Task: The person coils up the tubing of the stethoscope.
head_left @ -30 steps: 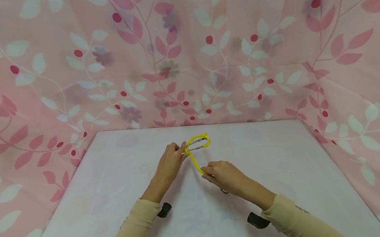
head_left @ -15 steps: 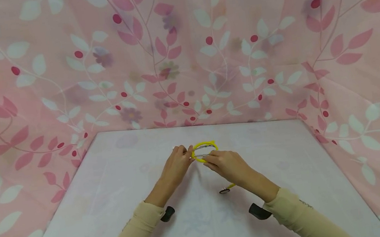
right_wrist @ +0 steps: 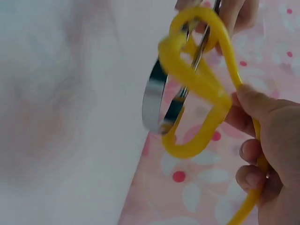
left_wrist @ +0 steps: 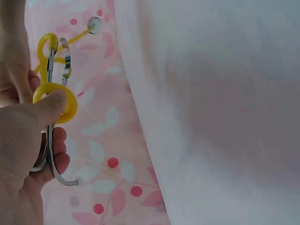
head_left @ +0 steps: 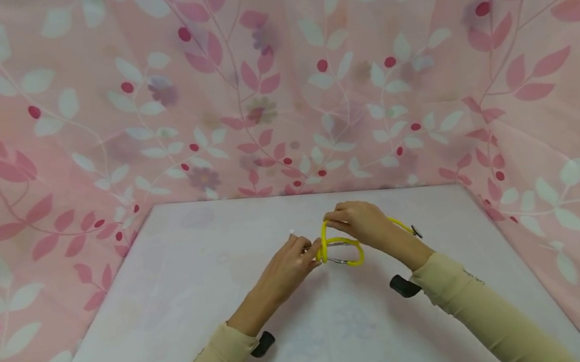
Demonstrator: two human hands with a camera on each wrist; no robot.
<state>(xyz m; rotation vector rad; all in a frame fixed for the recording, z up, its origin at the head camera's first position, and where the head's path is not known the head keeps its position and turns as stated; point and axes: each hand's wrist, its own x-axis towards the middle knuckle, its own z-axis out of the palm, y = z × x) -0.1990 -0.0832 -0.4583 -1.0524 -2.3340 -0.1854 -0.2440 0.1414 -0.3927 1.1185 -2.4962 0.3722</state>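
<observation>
A stethoscope with yellow tubing [head_left: 360, 252] and metal ear tubes [left_wrist: 58, 171] is held up between both hands, over the table. My left hand [head_left: 291, 261] pinches the ear tubes together, its thumb pressing on a loop of yellow tubing [left_wrist: 71, 108] wound round them. Farther along, my right hand [head_left: 366, 223] grips the tubing, fingers curled round it, and pulls a length upward from the loop. From behind that hand the tubing runs out to the round chest piece [head_left: 416, 231], which hangs free. In the right wrist view, the folded tubing [right_wrist: 199, 86] surrounds the metal spring [right_wrist: 153, 103].
Below the hands lies a table with a white cover [head_left: 187, 317]. Pink leaf-patterned curtains [head_left: 277, 85] rise at the back and both sides. Dark wrist-worn devices show under the left cuff [head_left: 263, 345] and the right cuff [head_left: 405, 285].
Both hands have shifted right with the stethoscope. The right hand has come up from beside the folded loop, wrapping tubing round the bundle near the left fingers. The chest piece has swung up and right.
</observation>
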